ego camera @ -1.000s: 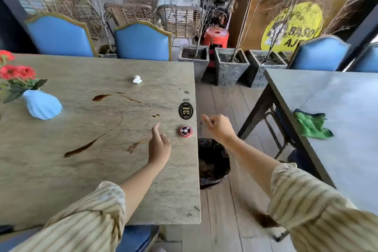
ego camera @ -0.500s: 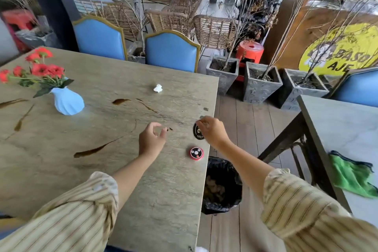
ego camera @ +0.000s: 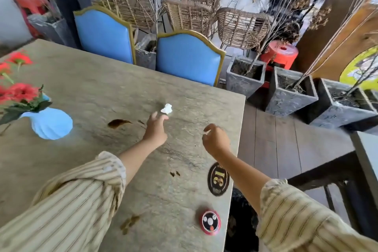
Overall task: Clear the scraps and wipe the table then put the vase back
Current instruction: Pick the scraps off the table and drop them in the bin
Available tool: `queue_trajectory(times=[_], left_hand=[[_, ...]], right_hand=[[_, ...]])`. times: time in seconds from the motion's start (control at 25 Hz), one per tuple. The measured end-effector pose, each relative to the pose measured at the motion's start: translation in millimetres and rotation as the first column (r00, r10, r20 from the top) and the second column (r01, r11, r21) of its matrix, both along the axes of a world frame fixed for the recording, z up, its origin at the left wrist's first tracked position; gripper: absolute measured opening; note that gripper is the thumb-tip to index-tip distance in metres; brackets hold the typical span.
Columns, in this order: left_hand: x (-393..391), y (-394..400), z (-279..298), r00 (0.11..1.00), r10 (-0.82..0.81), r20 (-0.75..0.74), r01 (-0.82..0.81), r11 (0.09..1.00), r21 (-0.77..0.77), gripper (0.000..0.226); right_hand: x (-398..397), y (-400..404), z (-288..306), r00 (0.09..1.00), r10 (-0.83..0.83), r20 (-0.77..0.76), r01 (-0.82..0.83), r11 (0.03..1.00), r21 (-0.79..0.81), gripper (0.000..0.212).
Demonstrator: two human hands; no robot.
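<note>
Crumpled white paper scrap (ego camera: pixel 166 108), small and irregular, lying on the stone-patterned tabletop (ego camera: pixel 98 88) beyond a brown spill (ego camera: pixel 118 122). Left hand (ego camera: pixel 155 129) with fingers spread, tips at the scrap; right hand (ego camera: pixel 215 139) loosely curled, holding nothing. Ribbed blue vase (ego camera: pixel 52 124) with red flowers stands far left.

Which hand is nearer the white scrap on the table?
Left. The left hand has its fingertips almost at the white scrap, just below it in the picture. The right hand is loosely curled, off to the scrap's right and nearer the person.
</note>
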State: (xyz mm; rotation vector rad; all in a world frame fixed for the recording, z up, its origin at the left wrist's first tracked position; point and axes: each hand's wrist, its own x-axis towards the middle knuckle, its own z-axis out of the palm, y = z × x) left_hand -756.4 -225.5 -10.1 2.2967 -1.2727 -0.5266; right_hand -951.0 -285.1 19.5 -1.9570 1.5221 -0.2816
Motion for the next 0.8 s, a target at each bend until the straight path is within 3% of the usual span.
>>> queue_trajectory(times=[0.24,0.4,0.52,0.68,0.72,0.8], left_hand=[[29.0,-79.9,-51.3,0.990,-0.133,0.038,0.133,0.991,-0.005,0.056],[26.9,-90.7,-74.2,0.998,0.049,0.044,-0.042,0.988,-0.147,0.045],[-9.8,-76.8,-67.4,0.998,0.054,0.031,-0.045,0.969,-0.244,0.031],[-106.1,-46.4,-45.8,0.985,0.069,-0.161,-0.108,0.963,-0.248,0.014],[-128.3,-36.8,-40.0,0.952,0.104,-0.290,-0.174,0.958,-0.230,0.017],[-178.8,-11.8,-31.7,0.786,0.142,-0.602,-0.284,0.947,-0.147,0.023]], right_hand=[[10.5,-39.5,-38.1,0.999,0.012,0.041,-0.011,0.999,-0.038,0.023],[-12.0,-36.4,-55.5,0.994,0.036,0.108,-0.032,0.999,-0.034,0.018],[-39.7,-24.4,-55.5,0.988,0.059,0.140,-0.057,0.998,-0.015,0.016],[-88.5,-5.2,-45.1,0.972,0.000,0.235,-0.003,1.000,0.011,0.028],[-98.7,-1.2,-44.0,0.968,-0.015,0.252,0.013,1.000,0.007,0.035],[-126.4,9.1,-43.0,0.959,-0.037,0.282,0.042,0.999,-0.014,0.049]])
